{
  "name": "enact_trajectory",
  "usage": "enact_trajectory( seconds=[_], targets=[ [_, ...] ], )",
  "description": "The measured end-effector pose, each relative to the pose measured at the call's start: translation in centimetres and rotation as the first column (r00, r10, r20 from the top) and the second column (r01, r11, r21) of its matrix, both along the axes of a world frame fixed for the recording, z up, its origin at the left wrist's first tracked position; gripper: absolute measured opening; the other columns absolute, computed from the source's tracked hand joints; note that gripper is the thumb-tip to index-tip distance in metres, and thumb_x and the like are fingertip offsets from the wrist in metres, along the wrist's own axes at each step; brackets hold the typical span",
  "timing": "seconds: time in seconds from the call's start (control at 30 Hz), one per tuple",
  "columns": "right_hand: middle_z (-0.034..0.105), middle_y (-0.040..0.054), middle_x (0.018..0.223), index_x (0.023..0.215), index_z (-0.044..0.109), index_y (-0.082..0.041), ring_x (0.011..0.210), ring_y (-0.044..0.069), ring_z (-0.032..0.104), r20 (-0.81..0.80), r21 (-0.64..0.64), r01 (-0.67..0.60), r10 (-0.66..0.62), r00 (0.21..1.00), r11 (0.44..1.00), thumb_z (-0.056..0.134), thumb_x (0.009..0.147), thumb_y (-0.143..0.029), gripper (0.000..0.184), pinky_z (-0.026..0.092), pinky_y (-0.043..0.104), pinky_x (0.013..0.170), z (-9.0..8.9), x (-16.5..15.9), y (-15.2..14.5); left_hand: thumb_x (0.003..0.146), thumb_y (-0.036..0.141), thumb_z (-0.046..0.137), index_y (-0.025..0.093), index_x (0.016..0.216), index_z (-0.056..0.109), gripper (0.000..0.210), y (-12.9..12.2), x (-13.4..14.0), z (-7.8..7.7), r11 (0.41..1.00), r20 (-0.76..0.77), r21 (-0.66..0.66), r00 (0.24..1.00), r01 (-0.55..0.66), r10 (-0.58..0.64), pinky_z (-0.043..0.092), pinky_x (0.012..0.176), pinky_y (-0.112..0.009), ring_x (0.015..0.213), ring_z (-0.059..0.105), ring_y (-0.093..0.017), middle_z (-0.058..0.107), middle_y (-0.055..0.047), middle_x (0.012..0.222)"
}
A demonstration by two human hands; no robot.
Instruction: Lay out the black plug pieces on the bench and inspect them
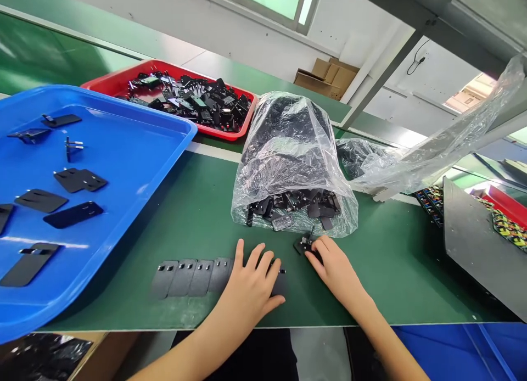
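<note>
A row of flat black plastic plates (198, 278), each with small bright bits along its top edge, lies on the green table. My left hand (252, 285) rests over the right part of this row with its fingers spread, hiding some plates. To the right, my right hand (332, 263) is closed, thumb and fingers pinching a small black plastic part (303, 244) at the tabletop. The far side of that part is hidden by the fingers. Just beyond both hands, a clear plastic bag (294, 150) lies with its mouth toward me, full of similar black parts (288, 208).
A blue tray (135, 156) with several scattered black plates stands on the left. Behind it, a red tray (164, 68) holds a heap of black parts. On the right are a grey panel (486, 249) and hanging plastic film (453, 145). The table's front edge runs near my wrists.
</note>
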State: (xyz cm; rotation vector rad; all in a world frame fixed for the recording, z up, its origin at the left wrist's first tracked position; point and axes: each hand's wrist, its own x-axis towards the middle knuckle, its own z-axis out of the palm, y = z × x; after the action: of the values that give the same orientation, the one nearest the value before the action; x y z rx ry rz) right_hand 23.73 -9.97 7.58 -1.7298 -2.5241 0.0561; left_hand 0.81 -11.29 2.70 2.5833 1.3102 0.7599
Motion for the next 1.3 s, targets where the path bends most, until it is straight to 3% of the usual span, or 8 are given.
enact_trajectory(
  seconds=[0.07,0.27,0.47,0.6,0.9,1.0,1.1,1.3],
  targets=[
    [0.052,0.0046,0.095,0.093,0.046,-0.018,0.084,0.017,0.053,-0.025,-0.073,-0.008,0.006,1.0,0.997,0.049,0.094,-0.016,0.004,0.047,0.029,0.072,0.8,0.5,-1.2,0.061,0.059,0.077,0.018,0.107,0.065,0.063,-0.1,-0.4,0.2,1.0,-0.021,-0.004,1.0,0.005,-0.005,-0.004,0.116,-0.057,0.115,0.05,-0.028,0.063,-0.004,0.106],
    [0.051,0.0062,0.109,0.115,0.048,-0.021,0.097,0.018,0.053,-0.127,-0.258,-0.061,0.029,0.991,0.964,0.047,0.094,-0.012,0.023,0.05,0.034,0.084,1.5,0.1,-3.0,0.071,0.06,0.07,0.016,0.118,0.06,0.065,0.1,0.4,1.4,0.996,-0.019,-0.084,1.0,0.015,-0.017,0.018,0.11,-0.066,0.122,0.045,-0.031,0.061,-0.007,0.113],
    [0.053,0.0084,0.109,0.115,0.049,-0.018,0.096,0.02,0.053,-0.135,-0.179,-0.087,0.063,0.989,0.98,0.046,0.094,-0.012,0.022,0.052,0.036,0.083,1.0,-0.4,-3.4,0.084,0.04,0.064,0.018,0.125,0.054,0.048,1.1,3.0,1.9,0.998,-0.008,-0.056,0.999,0.032,-0.033,0.029,0.106,-0.065,0.121,0.046,-0.029,0.06,-0.006,0.111],
    [0.053,0.0083,0.114,0.116,0.051,-0.019,0.103,0.019,0.053,-0.13,-0.183,-0.057,0.033,0.991,0.982,0.043,0.096,-0.014,0.022,0.051,0.037,0.089,1.2,0.9,-3.9,0.089,0.021,0.052,0.017,0.095,0.062,0.013,1.3,3.7,2.1,0.997,0.003,-0.042,0.998,0.064,-0.064,0.027,0.107,-0.066,0.12,0.046,-0.029,0.06,-0.006,0.102],
    [0.051,0.0082,0.131,0.117,0.058,-0.021,0.115,0.022,0.048,-0.079,0.042,-0.045,0.048,0.996,0.998,0.038,0.093,-0.007,0.034,0.048,0.043,0.093,2.5,4.5,-3.7,0.086,0.005,0.042,0.015,0.084,0.059,0.02,1.6,3.4,2.3,0.973,0.028,0.101,0.977,0.206,-0.21,0.025,0.112,-0.056,0.105,0.049,-0.021,0.055,-0.004,0.09],
    [0.05,0.005,0.134,0.122,0.055,-0.023,0.125,0.024,0.041,-0.077,0.017,-0.065,0.066,0.995,0.998,0.045,0.094,-0.01,0.033,0.04,0.046,0.1,3.0,3.6,-4.5,0.086,0.005,0.04,0.016,0.085,0.06,0.023,1.6,3.0,2.1,0.966,-0.02,0.071,0.969,0.247,-0.246,0.025,0.111,-0.058,0.102,0.049,-0.021,0.056,-0.004,0.088],
    [0.057,0.0041,0.123,0.117,0.057,-0.022,0.122,0.025,0.041,-0.054,-0.023,-0.088,0.087,0.995,0.996,0.055,0.093,-0.018,0.024,0.037,0.046,0.098,2.6,2.4,-5.9,0.086,0.007,0.04,0.017,0.093,0.061,0.024,1.4,3.0,2.2,0.967,-0.038,0.019,0.966,0.256,-0.255,0.022,0.111,-0.06,0.105,0.049,-0.022,0.056,-0.004,0.09],
    [0.06,0.0088,0.1,0.106,0.061,-0.015,0.101,0.025,0.049,0.019,0.241,0.096,-0.103,0.994,0.966,0.058,0.091,-0.02,0.015,0.038,0.043,0.086,0.6,0.9,-7.7,0.083,0.011,0.044,0.015,0.093,0.061,0.02,1.0,4.3,2.6,0.973,-0.095,-0.02,0.969,0.228,-0.229,0.023,0.109,-0.064,0.107,0.047,-0.025,0.056,-0.006,0.093]
  ],
)
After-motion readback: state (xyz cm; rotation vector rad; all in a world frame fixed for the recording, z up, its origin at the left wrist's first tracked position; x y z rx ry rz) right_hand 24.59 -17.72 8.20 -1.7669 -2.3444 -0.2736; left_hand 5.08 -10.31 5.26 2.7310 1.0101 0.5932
